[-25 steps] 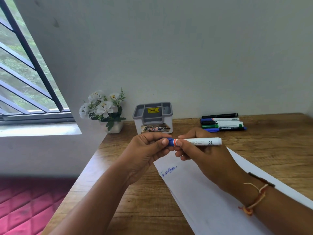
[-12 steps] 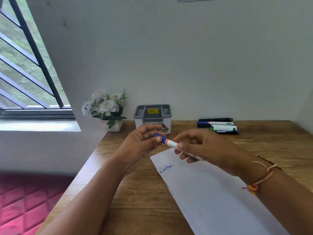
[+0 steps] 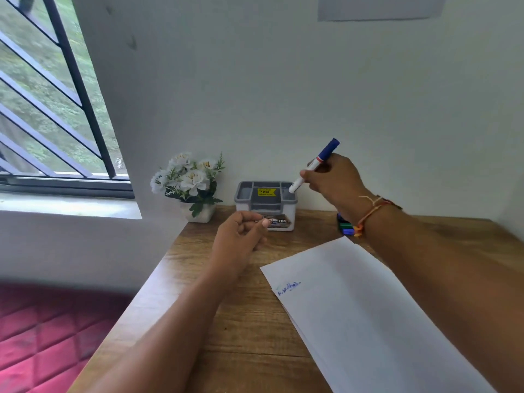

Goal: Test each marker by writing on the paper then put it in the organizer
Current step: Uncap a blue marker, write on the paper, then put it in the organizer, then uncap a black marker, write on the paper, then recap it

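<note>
My right hand (image 3: 334, 177) grips a white marker with a blue cap (image 3: 314, 164), tilted cap-up, its white end right at the right rim of the grey organizer (image 3: 246, 198). My left hand (image 3: 241, 234) hovers in front of the organizer, fingers loosely curled, holding nothing. The white paper (image 3: 368, 321) lies on the wooden table (image 3: 241, 336) with a blue scribble (image 3: 287, 287) near its left edge. A few other markers (image 3: 344, 225) peek out behind my right wrist, mostly hidden.
A small white pot of white flowers (image 3: 190, 182) stands left of the organizer against the wall. A barred window (image 3: 51, 95) is at the left. A red quilted surface (image 3: 42, 330) lies below the table's left edge.
My left hand let go of the marker's cap end and stayed low. My right hand carried the capped marker up and back, tipping it upright over the organizer's right side.
</note>
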### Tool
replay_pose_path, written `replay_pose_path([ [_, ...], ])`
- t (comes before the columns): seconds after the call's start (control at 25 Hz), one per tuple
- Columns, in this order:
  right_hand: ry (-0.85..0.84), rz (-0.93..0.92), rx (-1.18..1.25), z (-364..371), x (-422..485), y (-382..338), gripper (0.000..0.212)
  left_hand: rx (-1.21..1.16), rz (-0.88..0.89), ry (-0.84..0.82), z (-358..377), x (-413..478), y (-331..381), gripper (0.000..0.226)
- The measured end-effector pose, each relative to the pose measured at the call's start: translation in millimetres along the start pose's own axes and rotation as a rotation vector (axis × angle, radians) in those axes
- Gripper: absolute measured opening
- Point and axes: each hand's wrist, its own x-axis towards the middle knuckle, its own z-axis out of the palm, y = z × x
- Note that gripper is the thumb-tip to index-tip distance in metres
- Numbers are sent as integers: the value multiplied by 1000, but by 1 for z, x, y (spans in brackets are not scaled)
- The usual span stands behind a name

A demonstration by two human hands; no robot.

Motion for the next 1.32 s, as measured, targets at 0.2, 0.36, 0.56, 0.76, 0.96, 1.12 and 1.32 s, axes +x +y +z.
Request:
replay_pose_path([
  [0.2,-63,-31,-166,26,11,16,33,61,55,-30,1,-1,1,18],
  [0.36,-71,-31,-154,25,10,25,35,84,63,-44,3,-1,0,19],
  [0.56,-60,-38,-69,-26,0,36,29,135,83,-89,6,-2,-2,16],
  [0.76,-216,-33,-806,-75,-16,90,20,324,118,-181,12,-5,-6,9],
  [0.96,-220,-127,-980,-73,-21,116,33,443,166,-234,14,-7,-4,7],
  [1.12,-167,-154,-992,-70,-17,125,24,469,168,-242,15,-8,-3,7],
  [1.32,-243,-201,-1084,-70,-15,124,26,489,171,-248,16,-8,-2,7],
])
